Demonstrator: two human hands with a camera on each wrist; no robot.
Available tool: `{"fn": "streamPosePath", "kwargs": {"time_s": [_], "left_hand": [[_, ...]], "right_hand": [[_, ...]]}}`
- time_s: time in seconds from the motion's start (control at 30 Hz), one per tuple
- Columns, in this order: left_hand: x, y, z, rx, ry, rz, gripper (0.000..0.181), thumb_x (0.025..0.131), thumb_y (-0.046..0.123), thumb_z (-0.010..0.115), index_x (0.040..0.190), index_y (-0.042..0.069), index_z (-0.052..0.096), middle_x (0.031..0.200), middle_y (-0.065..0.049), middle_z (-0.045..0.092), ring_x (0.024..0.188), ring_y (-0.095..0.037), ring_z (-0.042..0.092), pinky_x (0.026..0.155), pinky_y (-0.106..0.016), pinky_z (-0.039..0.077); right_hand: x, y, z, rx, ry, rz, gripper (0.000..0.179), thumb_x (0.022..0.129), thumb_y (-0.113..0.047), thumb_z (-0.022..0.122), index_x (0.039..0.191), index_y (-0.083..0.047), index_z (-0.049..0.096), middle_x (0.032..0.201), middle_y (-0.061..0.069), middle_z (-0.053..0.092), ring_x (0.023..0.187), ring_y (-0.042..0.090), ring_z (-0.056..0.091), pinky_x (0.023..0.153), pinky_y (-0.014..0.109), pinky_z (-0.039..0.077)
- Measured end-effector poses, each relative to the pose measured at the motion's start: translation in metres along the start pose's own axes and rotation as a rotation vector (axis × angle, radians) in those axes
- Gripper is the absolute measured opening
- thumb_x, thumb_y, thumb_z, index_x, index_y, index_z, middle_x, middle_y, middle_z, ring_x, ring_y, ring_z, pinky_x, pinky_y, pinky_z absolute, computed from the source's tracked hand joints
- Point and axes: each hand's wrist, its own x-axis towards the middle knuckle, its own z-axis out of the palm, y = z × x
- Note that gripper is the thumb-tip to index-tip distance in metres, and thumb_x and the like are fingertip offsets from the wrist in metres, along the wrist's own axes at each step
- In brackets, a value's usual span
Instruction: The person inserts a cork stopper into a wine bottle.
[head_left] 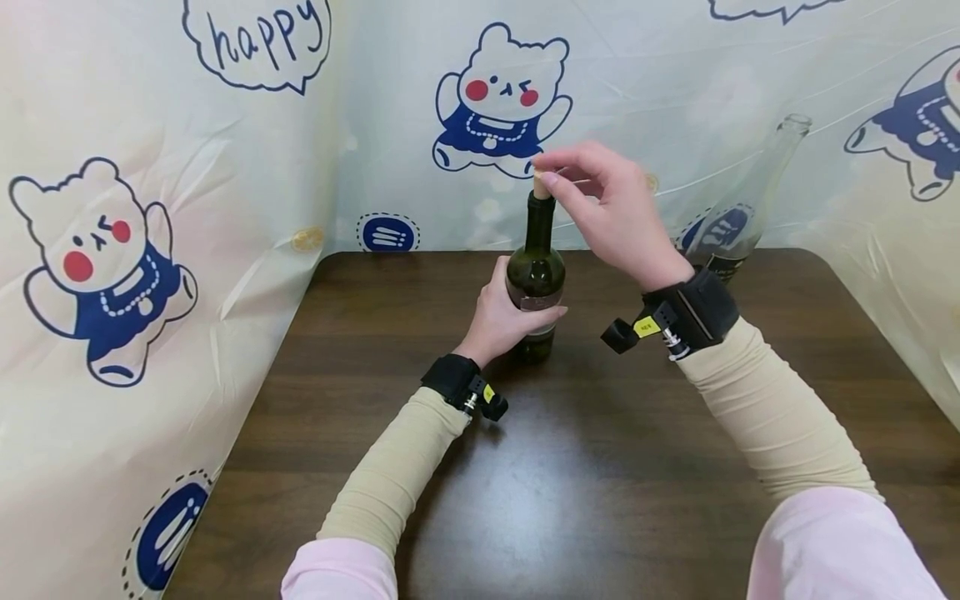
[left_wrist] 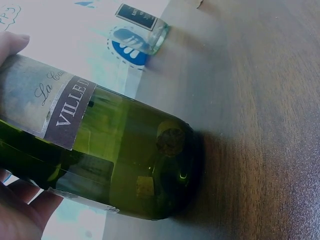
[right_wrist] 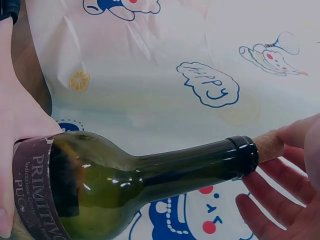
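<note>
Cork stopper (right_wrist: 269, 146) sits in the mouth of a green glass wine bottle (head_left: 537, 279), toward one o'clock from the head view's centre. Its upper part juts above the rim; how far it reaches down the neck is hidden. The right hand (head_left: 622, 204) pinches the cork's top between thumb and forefinger. The left hand (head_left: 498, 317) grips the bottle's body, thumb across the front, most fingers out of sight behind the glass. The bottle stands upright on the dark wooden table (head_left: 600, 467). Its label (left_wrist: 60, 100) reads only in pieces: "VILLE D" in the left wrist view, "PRIMITIV" running out of frame in the right. Brownish shapes (left_wrist: 170, 140) show through the glass near the base; whether they are corks or reflections, I cannot tell. At two o'clock from it, the black wristband (head_left: 697, 308) covers the foot of a clear glass bottle (head_left: 738, 218), whose neck the left wrist view cuts off.
</note>
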Motion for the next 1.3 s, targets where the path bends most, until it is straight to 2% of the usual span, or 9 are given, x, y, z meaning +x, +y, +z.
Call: {"fn": "streamPosePath", "kwargs": {"time_s": [0.13, 0.5, 0.67, 0.8, 0.9, 1.0, 1.13, 1.23, 1.3], "left_hand": [[0.000, -0.001, 0.000, -0.002, -0.002, -0.003, 0.083, 0.073, 0.043, 0.089, 0.138, 0.019, 0.042, 0.128, 0.000, 0.066, 0.115, -0.012, 0.065, 0.100, -0.043, 0.053], [0.000, -0.003, 0.003, 0.011, 0.000, -0.002, 0.081, 0.073, 0.043, 0.088, 0.136, 0.019, 0.042, 0.125, 0.002, 0.067, 0.112, -0.010, 0.066, 0.098, -0.041, 0.054], [-0.001, -0.002, 0.003, 0.002, 0.000, 0.003, 0.081, 0.074, 0.042, 0.089, 0.136, 0.019, 0.043, 0.125, 0.000, 0.067, 0.112, -0.011, 0.066, 0.096, -0.041, 0.055], [-0.002, -0.001, 0.003, -0.005, -0.002, -0.010, 0.083, 0.074, 0.043, 0.088, 0.138, 0.020, 0.042, 0.126, 0.000, 0.066, 0.112, -0.012, 0.066, 0.097, -0.041, 0.055], [-0.002, -0.001, 0.002, -0.004, -0.005, -0.022, 0.085, 0.074, 0.044, 0.088, 0.140, 0.020, 0.040, 0.128, -0.001, 0.066, 0.114, -0.013, 0.065, 0.098, -0.042, 0.054], [-0.002, -0.001, 0.002, 0.013, 0.000, -0.026, 0.087, 0.073, 0.046, 0.088, 0.141, 0.021, 0.039, 0.130, -0.001, 0.065, 0.116, -0.013, 0.063, 0.100, -0.044, 0.053], [-0.001, -0.001, 0.002, 0.035, 0.010, -0.016, 0.087, 0.073, 0.046, 0.088, 0.141, 0.022, 0.039, 0.132, 0.000, 0.064, 0.118, -0.012, 0.062, 0.100, -0.042, 0.052], [-0.001, -0.001, 0.001, 0.034, 0.016, -0.004, 0.087, 0.073, 0.044, 0.088, 0.141, 0.020, 0.040, 0.132, 0.000, 0.064, 0.116, -0.012, 0.062, 0.099, -0.040, 0.052], [0.000, 0.000, 0.001, 0.033, 0.020, -0.002, 0.086, 0.073, 0.043, 0.088, 0.140, 0.020, 0.041, 0.130, 0.000, 0.065, 0.115, -0.012, 0.062, 0.098, -0.040, 0.052]], "right_hand": [[0.000, 0.004, 0.004, 0.013, 0.000, 0.029, 0.032, 0.101, -0.024, 0.062, 0.127, -0.011, 0.074, 0.116, 0.006, 0.072, 0.107, 0.014, 0.067, 0.098, 0.036, 0.056], [-0.002, 0.014, 0.020, 0.189, 0.108, 0.047, 0.030, 0.102, -0.023, 0.061, 0.120, -0.002, 0.073, 0.117, 0.011, 0.073, 0.102, 0.019, 0.067, 0.094, 0.035, 0.053], [0.007, 0.010, 0.021, 0.385, 0.075, 0.194, 0.036, 0.103, -0.034, 0.057, 0.119, -0.004, 0.070, 0.125, 0.012, 0.069, 0.113, 0.022, 0.065, 0.100, 0.042, 0.049], [0.013, 0.010, 0.024, 0.527, -0.061, 0.374, 0.047, 0.103, -0.045, 0.052, 0.130, -0.008, 0.063, 0.129, 0.016, 0.068, 0.123, 0.028, 0.064, 0.109, 0.050, 0.041], [0.015, 0.013, 0.027, 0.578, -0.162, 0.464, 0.054, 0.103, -0.051, 0.048, 0.132, -0.007, 0.060, 0.123, 0.014, 0.072, 0.124, 0.031, 0.063, 0.111, 0.051, 0.037], [0.015, 0.016, 0.031, 0.627, -0.201, 0.486, 0.057, 0.103, -0.052, 0.045, 0.122, -0.003, 0.064, 0.107, 0.011, 0.077, 0.115, 0.034, 0.067, 0.109, 0.051, 0.039], [0.014, 0.020, 0.039, 0.729, -0.226, 0.494, 0.062, 0.102, -0.054, 0.040, 0.089, 0.000, 0.069, 0.079, 0.008, 0.072, 0.085, 0.031, 0.069, 0.097, 0.047, 0.046], [0.014, 0.021, 0.044, 0.788, -0.244, 0.494, 0.064, 0.101, -0.054, 0.037, 0.068, -0.005, 0.059, 0.063, 0.005, 0.058, 0.065, 0.024, 0.056, 0.079, 0.041, 0.047], [0.015, 0.021, 0.046, 0.807, -0.251, 0.484, 0.063, 0.101, -0.053, 0.036, 0.062, -0.007, 0.050, 0.059, 0.004, 0.048, 0.061, 0.023, 0.046, 0.070, 0.038, 0.043]]}}
